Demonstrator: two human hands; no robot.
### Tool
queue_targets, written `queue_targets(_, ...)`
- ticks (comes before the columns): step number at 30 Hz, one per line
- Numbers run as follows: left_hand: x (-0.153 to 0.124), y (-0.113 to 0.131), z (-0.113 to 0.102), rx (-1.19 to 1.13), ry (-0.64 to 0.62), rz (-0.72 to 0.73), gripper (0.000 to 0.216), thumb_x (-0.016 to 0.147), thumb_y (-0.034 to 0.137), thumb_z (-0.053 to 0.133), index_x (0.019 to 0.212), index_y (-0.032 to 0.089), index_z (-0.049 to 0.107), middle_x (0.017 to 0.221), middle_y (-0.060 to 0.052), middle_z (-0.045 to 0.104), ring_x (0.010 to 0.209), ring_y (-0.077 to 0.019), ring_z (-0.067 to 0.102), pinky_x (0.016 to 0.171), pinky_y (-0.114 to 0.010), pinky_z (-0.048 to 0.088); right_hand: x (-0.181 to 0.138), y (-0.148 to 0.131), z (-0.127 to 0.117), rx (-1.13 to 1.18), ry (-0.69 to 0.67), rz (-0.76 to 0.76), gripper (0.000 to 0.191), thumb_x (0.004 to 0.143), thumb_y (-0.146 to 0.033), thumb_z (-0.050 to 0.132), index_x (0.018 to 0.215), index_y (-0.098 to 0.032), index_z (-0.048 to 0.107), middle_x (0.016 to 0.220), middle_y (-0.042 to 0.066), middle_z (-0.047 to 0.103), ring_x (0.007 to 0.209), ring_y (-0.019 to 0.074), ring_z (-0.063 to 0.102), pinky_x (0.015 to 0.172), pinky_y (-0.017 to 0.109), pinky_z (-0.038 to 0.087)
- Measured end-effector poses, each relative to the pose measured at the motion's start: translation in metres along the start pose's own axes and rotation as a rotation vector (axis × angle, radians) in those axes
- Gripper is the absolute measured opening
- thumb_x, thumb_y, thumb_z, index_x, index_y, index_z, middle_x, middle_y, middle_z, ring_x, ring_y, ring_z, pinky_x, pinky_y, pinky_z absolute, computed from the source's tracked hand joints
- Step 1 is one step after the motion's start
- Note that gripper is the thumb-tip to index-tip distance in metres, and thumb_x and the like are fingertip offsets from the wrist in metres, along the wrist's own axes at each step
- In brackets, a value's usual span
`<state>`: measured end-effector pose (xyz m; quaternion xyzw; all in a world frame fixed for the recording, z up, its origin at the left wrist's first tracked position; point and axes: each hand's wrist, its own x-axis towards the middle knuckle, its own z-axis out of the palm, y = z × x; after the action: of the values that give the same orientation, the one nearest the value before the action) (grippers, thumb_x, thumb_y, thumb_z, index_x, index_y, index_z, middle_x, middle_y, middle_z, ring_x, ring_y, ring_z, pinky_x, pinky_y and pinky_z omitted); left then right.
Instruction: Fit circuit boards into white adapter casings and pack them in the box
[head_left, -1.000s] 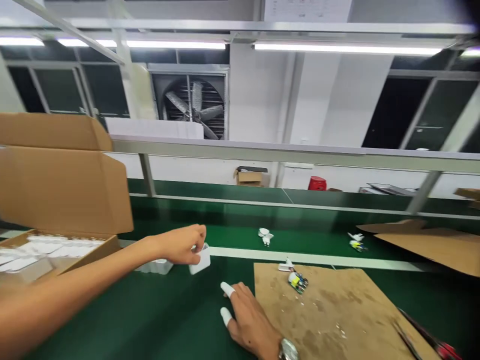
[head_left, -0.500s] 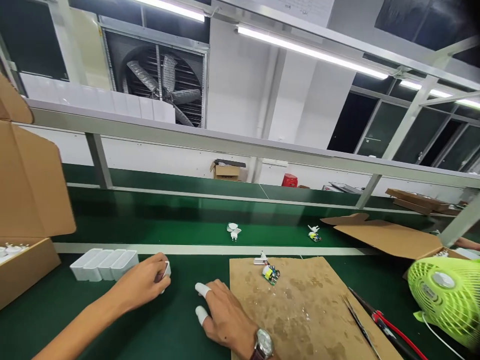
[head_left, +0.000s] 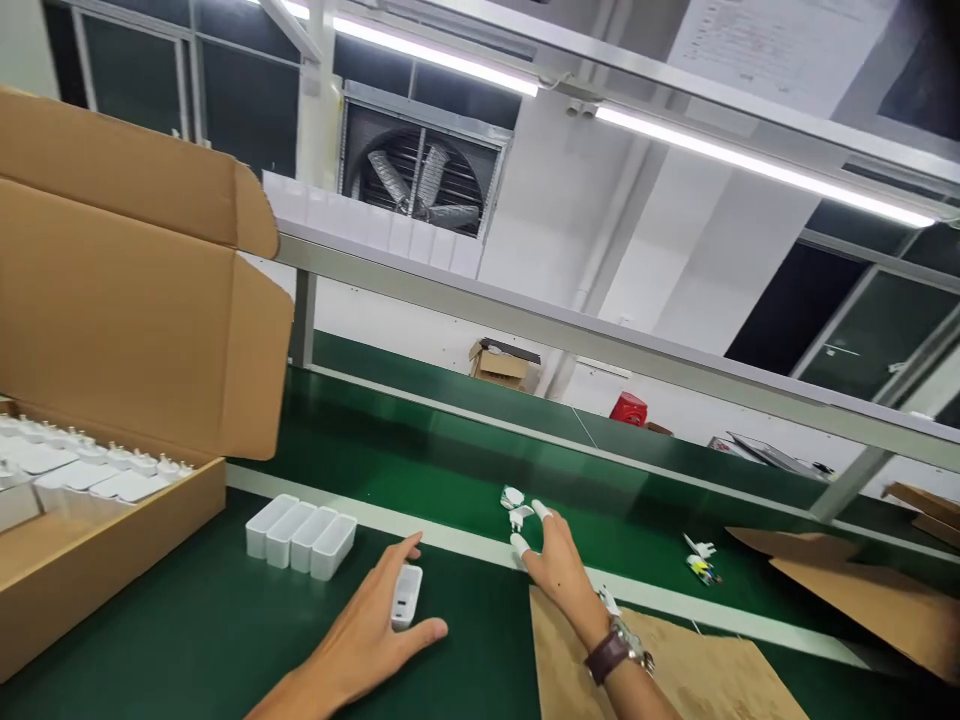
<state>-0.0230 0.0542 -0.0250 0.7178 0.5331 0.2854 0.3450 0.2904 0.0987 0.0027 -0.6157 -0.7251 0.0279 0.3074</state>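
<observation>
My left hand [head_left: 367,635] is spread with the thumb apart, beside a small white plastic charger case [head_left: 406,597] that shows a port slot in its end. The case lies between thumb and fingers on the green table. My right hand [head_left: 559,570], with white finger cots on thumb and index finger and a watch on the wrist, reaches over the green belt. Its two covered fingertips are apart, close beside a white plug piece [head_left: 519,517] with a round white part [head_left: 512,497] behind it. Whether they touch the plug piece I cannot tell.
Several white cases [head_left: 300,540] stand in a row at left. Further left, an open cardboard box [head_left: 187,500] holds white plug parts. A brown cardboard sheet [head_left: 555,640] lies under my right forearm. Another plug piece with a circuit board [head_left: 703,568] rests on the belt at right.
The view has swung left. My right hand has moved forward from the table to the plug piece on the belt. My left hand has opened around the white case that it held.
</observation>
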Motion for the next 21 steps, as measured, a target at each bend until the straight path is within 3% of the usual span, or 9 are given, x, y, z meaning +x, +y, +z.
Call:
queue_targets(3, 0.001, 0.000, -0.007, -0.058, -0.062, -0.040, 0.108, 0.073, 0.061, 0.077, 0.161, 0.038, 0.018, 0.160, -0.010, 0.041, 0.144, -0.0368, 0.046, 0.111, -0.044, 0.051, 0.050, 0.001, 0.023, -0.033, -0.026, 0.057, 0.043, 0.093, -0.020, 0.067, 0.132, -0.004, 0.060, 0.134, 0.022, 0.062, 0.130, 0.0370, 0.057, 0.113, 0.053, 0.045)
queue_targets(6, 0.002, -0.002, -0.010, -0.067, -0.134, -0.068, 0.115, 0.070, 0.062, 0.081, 0.163, 0.040, 0.018, 0.161, -0.011, 0.040, 0.148, -0.0417, 0.040, 0.118, -0.053, 0.043, 0.084, -0.003, 0.051, -0.027, -0.071, 0.119, 0.039, 0.095, -0.023, 0.073, 0.131, -0.012, 0.062, 0.133, 0.015, 0.065, 0.125, 0.0322, 0.062, 0.111, 0.055, 0.048)
queue_targets(9, 0.000, -0.001, -0.012, -0.115, -0.144, -0.062, 0.107, 0.075, 0.063, 0.079, 0.163, 0.039, 0.022, 0.159, -0.013, 0.043, 0.147, -0.0459, 0.040, 0.113, -0.058, 0.045, 0.102, -0.004, 0.066, 0.018, -0.139, 0.150, 0.032, 0.098, -0.030, 0.074, 0.125, -0.016, 0.065, 0.125, 0.011, 0.069, 0.113, 0.0280, 0.068, 0.103, 0.052, 0.054)
queue_targets(11, -0.002, 0.002, -0.014, -0.127, -0.118, -0.027, 0.098, 0.081, 0.059, 0.075, 0.162, 0.038, 0.026, 0.155, -0.012, 0.047, 0.143, -0.0454, 0.044, 0.111, -0.059, 0.045, 0.104, 0.002, 0.060, 0.056, -0.165, 0.157, 0.032, 0.098, -0.032, 0.074, 0.125, -0.016, 0.065, 0.121, 0.010, 0.071, 0.109, 0.0266, 0.070, 0.101, 0.050, 0.056)
queue_targets(13, -0.004, 0.005, -0.015, -0.108, -0.105, 0.010, 0.094, 0.083, 0.055, 0.075, 0.162, 0.034, 0.028, 0.152, -0.013, 0.050, 0.139, -0.0438, 0.047, 0.111, -0.058, 0.044, 0.100, 0.017, 0.037, 0.090, -0.170, 0.162, 0.037, 0.098, -0.031, 0.074, 0.129, -0.015, 0.063, 0.122, 0.011, 0.071, 0.108, 0.0265, 0.070, 0.101, 0.050, 0.056)
queue_targets(16, -0.001, 0.006, -0.014, -0.082, -0.087, 0.053, 0.093, 0.084, 0.054, 0.074, 0.162, 0.029, 0.030, 0.149, -0.015, 0.053, 0.136, -0.0418, 0.049, 0.110, -0.055, 0.046, 0.075, 0.052, -0.023, 0.118, -0.148, 0.186, 0.050, 0.093, -0.027, 0.076, 0.138, -0.016, 0.057, 0.127, 0.012, 0.070, 0.112, 0.0274, 0.070, 0.104, 0.050, 0.054)
queue_targets(21, 0.006, -0.002, -0.004, -0.072, -0.043, 0.090, 0.091, 0.086, 0.064, 0.070, 0.161, 0.030, 0.030, 0.145, -0.013, 0.058, 0.131, -0.0410, 0.053, 0.102, -0.050, 0.053, -0.015, 0.104, -0.136, 0.096, -0.120, 0.333, 0.063, 0.081, -0.027, 0.073, 0.139, -0.013, 0.055, 0.122, 0.015, 0.074, 0.107, 0.0269, 0.073, 0.092, 0.037, 0.060)
